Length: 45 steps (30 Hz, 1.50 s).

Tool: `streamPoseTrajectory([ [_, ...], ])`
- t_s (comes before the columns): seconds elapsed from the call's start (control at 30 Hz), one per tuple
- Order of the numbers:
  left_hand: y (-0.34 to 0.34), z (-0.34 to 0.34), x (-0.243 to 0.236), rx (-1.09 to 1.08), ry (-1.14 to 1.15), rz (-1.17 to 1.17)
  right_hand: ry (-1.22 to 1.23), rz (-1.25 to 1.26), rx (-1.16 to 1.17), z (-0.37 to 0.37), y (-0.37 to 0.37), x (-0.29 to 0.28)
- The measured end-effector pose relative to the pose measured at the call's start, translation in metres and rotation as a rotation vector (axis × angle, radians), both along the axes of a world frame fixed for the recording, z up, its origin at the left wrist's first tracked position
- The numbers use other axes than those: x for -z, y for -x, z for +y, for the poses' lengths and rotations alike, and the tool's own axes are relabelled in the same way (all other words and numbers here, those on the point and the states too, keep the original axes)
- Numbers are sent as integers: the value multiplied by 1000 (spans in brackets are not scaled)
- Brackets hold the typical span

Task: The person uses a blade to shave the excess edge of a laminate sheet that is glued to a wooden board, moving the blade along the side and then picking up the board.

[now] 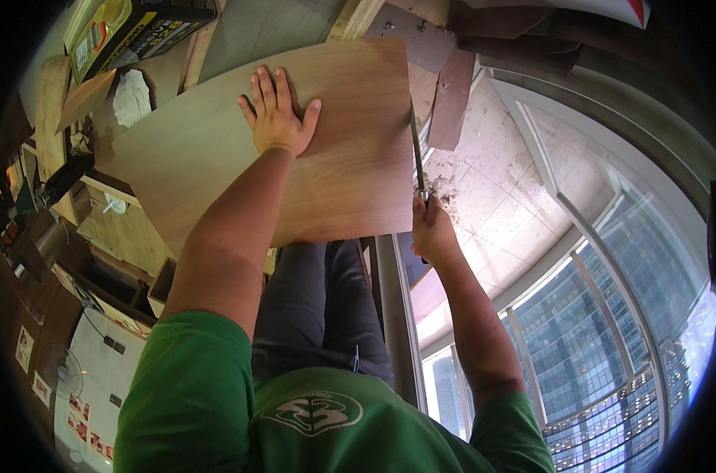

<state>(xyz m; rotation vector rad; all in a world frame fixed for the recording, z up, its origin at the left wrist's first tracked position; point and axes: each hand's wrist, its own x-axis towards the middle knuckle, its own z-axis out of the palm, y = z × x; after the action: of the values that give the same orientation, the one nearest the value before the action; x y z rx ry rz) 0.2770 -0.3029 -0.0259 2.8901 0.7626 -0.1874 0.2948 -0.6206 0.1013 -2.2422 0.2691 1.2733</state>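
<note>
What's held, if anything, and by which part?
Right grip: slim dark tool, by its handle end. Left grip: holds nothing, spread flat on the wood-toned panel.

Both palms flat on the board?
No: the left hand lies flat on the board, while the right hand grips a slender tool.

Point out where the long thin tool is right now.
In the head view, just right of centre, the long thin tool is in the right hand, its shaft alongside the right edge of the wood-grained board.
</note>
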Motion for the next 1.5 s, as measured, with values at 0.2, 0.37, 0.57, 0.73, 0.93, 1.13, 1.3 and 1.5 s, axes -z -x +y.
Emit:
streamPoseTrajectory([
  [0.2,-2,0,-1,-6,9,10,63,54,-50,2,-12,24],
  [0.37,-3,0,-4,-16,26,5,80,51,-97,8,-17,39],
  [0.57,0,-1,1,-12,11,3,127,236,7,22,-38,30],
  [0.73,0,0,-2,-7,19,-15,-56,279,253,-4,-17,-12],
  [0.93,1,1,1,-3,9,-28,-138,354,420,4,-17,-51],
  [1.13,0,1,6,14,11,-59,-8,360,133,18,-41,-20],
  [1.3,3,0,5,22,2,-46,-14,399,191,23,-56,-10],
  [1.5,1,4,5,23,-14,-45,-52,410,192,22,-59,-49],
])
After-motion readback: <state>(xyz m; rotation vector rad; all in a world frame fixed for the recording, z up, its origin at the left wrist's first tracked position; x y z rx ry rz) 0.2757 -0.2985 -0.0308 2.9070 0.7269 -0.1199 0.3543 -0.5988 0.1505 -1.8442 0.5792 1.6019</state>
